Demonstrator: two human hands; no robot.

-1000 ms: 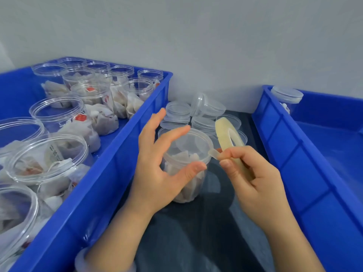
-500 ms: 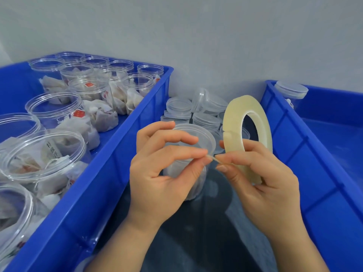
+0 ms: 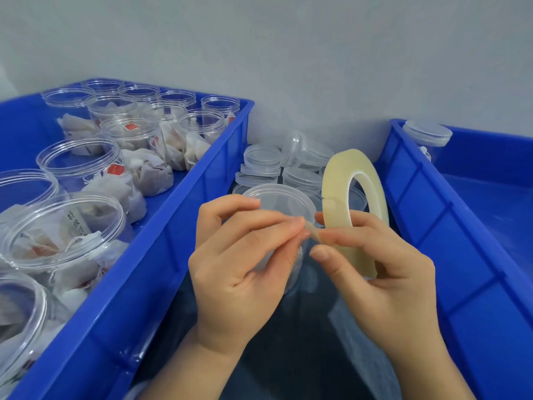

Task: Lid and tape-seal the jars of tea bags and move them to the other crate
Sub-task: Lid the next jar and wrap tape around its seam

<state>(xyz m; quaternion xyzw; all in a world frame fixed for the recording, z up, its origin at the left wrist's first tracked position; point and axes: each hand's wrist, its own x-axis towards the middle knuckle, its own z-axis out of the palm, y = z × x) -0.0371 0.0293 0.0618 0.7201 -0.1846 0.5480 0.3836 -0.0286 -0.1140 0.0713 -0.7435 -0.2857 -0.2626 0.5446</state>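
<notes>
A: While the right hand (image 3: pixel 383 278) holds the tape roll (image 3: pixel 336 203) up on edge, where does the left hand (image 3: pixel 239 264) sit?

B: At nine o'clock of the roll, close in. Thumb and fingertips are pinched together on the free tape end (image 3: pixel 313 232).

A: And the right hand's hold?

B: Fingers are curled round the lower part of the roll, clamped on it. Forefinger and thumb reach toward the tape end from three o'clock.

A: The jar being worked?

B: The lidded jar (image 3: pixel 277 197) stands upright on the dark surface (image 3: pixel 288 356) between the two crates. It is at twelve o'clock of the left hand, partly hidden behind the fingers. Whether they touch it cannot be told.

A: Surroundings?

B: The left crate (image 3: pixel 161 269) is at nine o'clock and packed with open-topped jars (image 3: pixel 78 160) of tea bags (image 3: pixel 150 174). The right crate (image 3: pixel 432 226) is at three o'clock, with a corner jar (image 3: pixel 427 134), lid on, in its far corner at one o'clock. Loose lids (image 3: pixel 262 157) are heaped at twelve o'clock, just beyond the lidded jar.
</notes>
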